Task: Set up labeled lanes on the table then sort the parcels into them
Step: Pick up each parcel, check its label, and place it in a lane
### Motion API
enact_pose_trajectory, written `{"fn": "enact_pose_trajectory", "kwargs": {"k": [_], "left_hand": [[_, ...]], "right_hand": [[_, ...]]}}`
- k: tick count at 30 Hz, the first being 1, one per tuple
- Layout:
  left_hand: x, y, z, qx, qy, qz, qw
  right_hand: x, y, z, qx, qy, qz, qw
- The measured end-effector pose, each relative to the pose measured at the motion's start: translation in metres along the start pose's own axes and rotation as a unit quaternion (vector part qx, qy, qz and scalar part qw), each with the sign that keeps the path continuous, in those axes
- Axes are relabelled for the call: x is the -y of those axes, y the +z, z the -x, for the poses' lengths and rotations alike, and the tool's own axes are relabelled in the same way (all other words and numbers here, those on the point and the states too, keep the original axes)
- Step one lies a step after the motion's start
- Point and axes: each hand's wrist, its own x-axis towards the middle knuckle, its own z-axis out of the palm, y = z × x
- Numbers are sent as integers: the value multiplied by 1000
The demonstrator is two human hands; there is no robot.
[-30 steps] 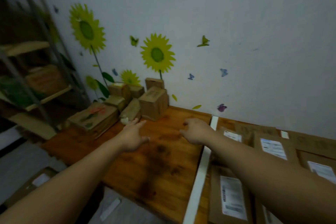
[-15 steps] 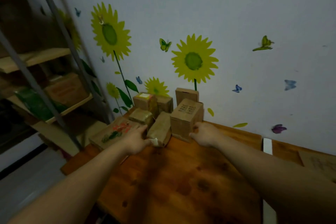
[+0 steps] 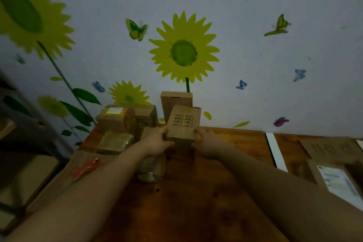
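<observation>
Both hands, left [image 3: 157, 141] and right [image 3: 206, 141], now clamped on the printed box [image 3: 182, 124] at the surface's [image 3: 196, 192] far-left corner, having reached in from mid-surface; sorting pick begun; white lane strip [image 3: 276, 151] lies right.

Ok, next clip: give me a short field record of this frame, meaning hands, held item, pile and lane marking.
left hand: grips the box's left side
right hand: grips its right side
held item: printed cardboard box, tilted
pile: other parcels at the table's back left, by the wall
lane marking: white strip across the table
right of strip: flat labelled parcels
</observation>
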Motion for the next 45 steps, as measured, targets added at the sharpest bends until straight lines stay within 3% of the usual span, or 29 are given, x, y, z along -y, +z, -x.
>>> {"fn": "enact_pose_trajectory", "kwargs": {"k": [5,10,15,18,22,24,26,36,39,45], "left_hand": [[13,9,-47,38,-13,87,995],[29,17,-65,45,-33,183,982],[33,22,-46,140,-24,155,978],[33,29,-28,157,-22,177,971],[18,37,6,179,-79,352,915],[6,39,21,161,-102,424,885],[-7,42,31,130,-111,448,878],[-37,72,98,42,-68,393,916],[-40,69,108,11,-54,418,907],[-50,48,142,53,-44,487,871]], "right_hand": [[14,26,-17,-6,49,-50,998],[16,40,-9,-87,93,-112,986],[4,46,12,-81,142,-230,959],[0,47,20,-71,125,-222,964],[-13,36,39,-95,102,-304,942],[-19,27,53,-100,89,-357,924],[-24,19,71,-92,84,-376,918],[-53,10,133,-66,50,-372,925],[-54,7,146,-78,28,-378,922],[-43,10,174,-127,-7,-324,938]]}}
